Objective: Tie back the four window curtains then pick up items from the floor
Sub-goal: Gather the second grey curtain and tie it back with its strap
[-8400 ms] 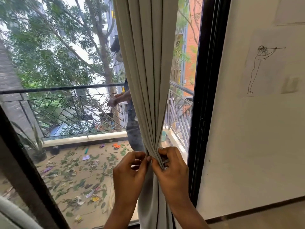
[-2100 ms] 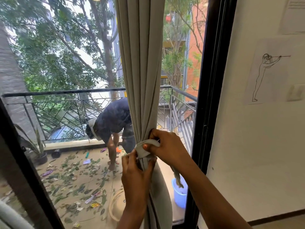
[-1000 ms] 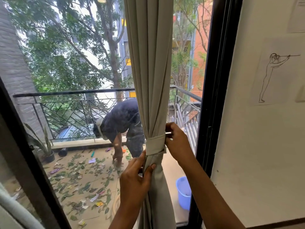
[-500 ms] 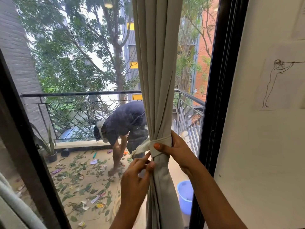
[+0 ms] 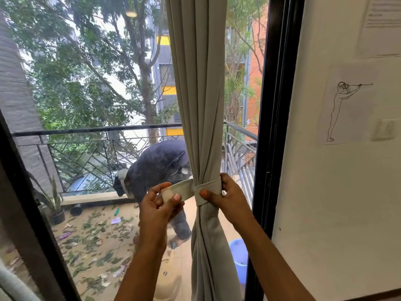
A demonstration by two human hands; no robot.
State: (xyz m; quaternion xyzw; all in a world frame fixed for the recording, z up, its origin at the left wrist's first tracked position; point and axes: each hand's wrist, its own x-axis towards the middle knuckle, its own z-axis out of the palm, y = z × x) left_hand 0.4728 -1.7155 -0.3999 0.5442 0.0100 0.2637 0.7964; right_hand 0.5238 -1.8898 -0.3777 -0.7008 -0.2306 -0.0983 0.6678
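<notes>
A beige curtain (image 5: 197,88) hangs gathered in front of the glass door. A matching fabric tie-back band (image 5: 207,187) is wrapped round its narrowest part. My right hand (image 5: 226,195) grips the band on the curtain, thumb on its front. My left hand (image 5: 159,206) pinches the band's loose end (image 5: 180,191) and holds it out to the left.
The black door frame (image 5: 275,127) stands just right of the curtain, then a white wall (image 5: 338,203) with a drawing. Outside, a person (image 5: 156,168) bends over a balcony floor littered with leaves (image 5: 93,237). A blue bucket (image 5: 239,257) and a potted plant (image 5: 54,205) stand there.
My left hand has drawn the band's loose end out to the left, away from the curtain. My right hand still holds the wrapped band in place.
</notes>
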